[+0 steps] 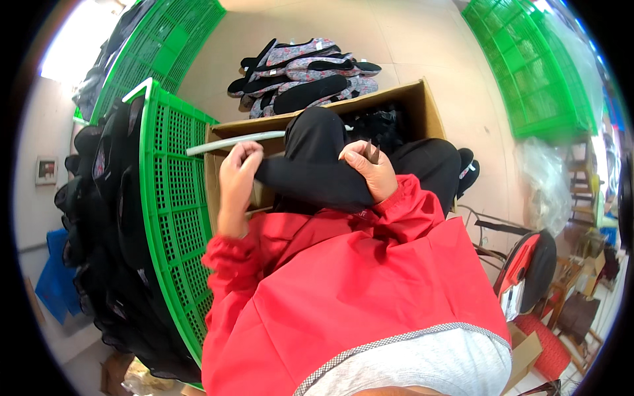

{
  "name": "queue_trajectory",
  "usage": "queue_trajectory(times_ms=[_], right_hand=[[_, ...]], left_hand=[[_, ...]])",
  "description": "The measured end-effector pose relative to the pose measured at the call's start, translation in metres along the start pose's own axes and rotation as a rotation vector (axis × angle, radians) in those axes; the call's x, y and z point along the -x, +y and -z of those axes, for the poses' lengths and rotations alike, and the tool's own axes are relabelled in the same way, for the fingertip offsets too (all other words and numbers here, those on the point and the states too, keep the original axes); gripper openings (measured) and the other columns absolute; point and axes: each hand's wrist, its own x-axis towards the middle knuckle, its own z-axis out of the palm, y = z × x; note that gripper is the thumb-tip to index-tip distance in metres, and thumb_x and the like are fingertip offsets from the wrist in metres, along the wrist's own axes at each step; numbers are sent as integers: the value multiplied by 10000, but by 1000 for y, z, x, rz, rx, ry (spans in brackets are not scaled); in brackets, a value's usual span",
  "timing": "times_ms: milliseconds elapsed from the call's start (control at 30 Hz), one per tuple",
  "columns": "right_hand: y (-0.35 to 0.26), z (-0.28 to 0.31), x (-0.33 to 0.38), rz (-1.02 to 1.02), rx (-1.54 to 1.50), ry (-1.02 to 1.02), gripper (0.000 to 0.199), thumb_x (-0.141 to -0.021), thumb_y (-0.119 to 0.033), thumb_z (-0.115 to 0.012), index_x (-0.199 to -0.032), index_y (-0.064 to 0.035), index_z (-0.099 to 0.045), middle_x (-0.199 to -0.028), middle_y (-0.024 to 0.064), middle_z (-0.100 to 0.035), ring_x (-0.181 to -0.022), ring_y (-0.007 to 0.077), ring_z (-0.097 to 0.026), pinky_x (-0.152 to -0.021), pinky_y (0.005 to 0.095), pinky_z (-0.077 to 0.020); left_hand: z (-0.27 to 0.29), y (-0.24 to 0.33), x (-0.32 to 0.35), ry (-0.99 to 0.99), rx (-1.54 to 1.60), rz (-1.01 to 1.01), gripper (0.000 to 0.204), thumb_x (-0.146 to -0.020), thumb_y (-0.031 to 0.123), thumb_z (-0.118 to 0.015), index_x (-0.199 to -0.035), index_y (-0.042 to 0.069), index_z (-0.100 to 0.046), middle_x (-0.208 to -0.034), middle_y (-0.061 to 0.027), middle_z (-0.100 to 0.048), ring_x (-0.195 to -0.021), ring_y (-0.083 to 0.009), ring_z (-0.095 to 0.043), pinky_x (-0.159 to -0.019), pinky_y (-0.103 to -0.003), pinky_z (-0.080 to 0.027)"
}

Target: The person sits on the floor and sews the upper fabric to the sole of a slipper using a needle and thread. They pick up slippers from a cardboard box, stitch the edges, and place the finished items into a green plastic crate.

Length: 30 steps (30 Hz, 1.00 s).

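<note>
A dark, sole-shaped black slipper lies across my lap between my hands. My left hand is closed at its left end, fingers curled and slightly blurred. Near the other end, my right hand is closed on the slipper and also holds a small brown pointed tool, perhaps thread snips; its lower part is hidden in the palm. Beyond my knees stands an open cardboard box with dark items inside. A pale curved strip crosses the box's left side.
On the floor ahead is a pile of patterned slippers with black soles. To my left, a green crate borders many black slippers. More green crates stand far left and far right. A chair-like frame is at right.
</note>
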Motion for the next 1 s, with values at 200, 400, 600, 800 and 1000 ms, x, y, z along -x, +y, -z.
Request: queue_trajectory(times_ms=[200,400,600,800,1000], right_hand=[[-26,-19,-4,-157,93,-334,149,-908,-162,-688,-970,-33,-646,-961,15,-653,-899,81,-583,-845,239,-460],[-11,-9,-14,-256,34,-373,169,-896,-168,-707,-986,-38,-647,-951,19,-658,-892,95,-596,-850,253,-471],[0,-2,-14,-383,77,-285,201,-854,-191,-753,-961,-54,-652,-904,8,-655,-863,104,-597,-843,272,-466],[8,-3,-20,-410,128,-324,174,-876,-193,-732,-948,-56,-651,-902,-8,-649,-863,87,-589,-832,260,-464],[19,-6,-20,-431,129,-364,182,-862,-202,-747,-932,-57,-663,-887,3,-665,-853,102,-603,-830,282,-471]], left_hand=[[1,90,31,-1169,-160,-189,392,-850,204,-689,-1173,-12,-640,-1163,-112,-607,-1069,-223,-559,-952,-333,-417],[-29,69,64,-1134,466,650,656,-861,259,-689,-1375,-63,-440,-1370,-109,-506,-1216,-195,-511,-1063,-326,-367],[-48,67,83,-904,488,814,826,-751,286,-760,-1415,-28,-382,-1309,-126,-555,-1173,-222,-561,-1033,-346,-429],[-46,65,82,-908,465,877,853,-722,274,-774,-1420,-17,-379,-1322,-130,-545,-1176,-235,-557,-1037,-354,-423],[-47,51,81,-969,488,915,853,-717,256,-785,-1419,-18,-385,-1332,-139,-539,-1194,-244,-549,-1042,-363,-422]])
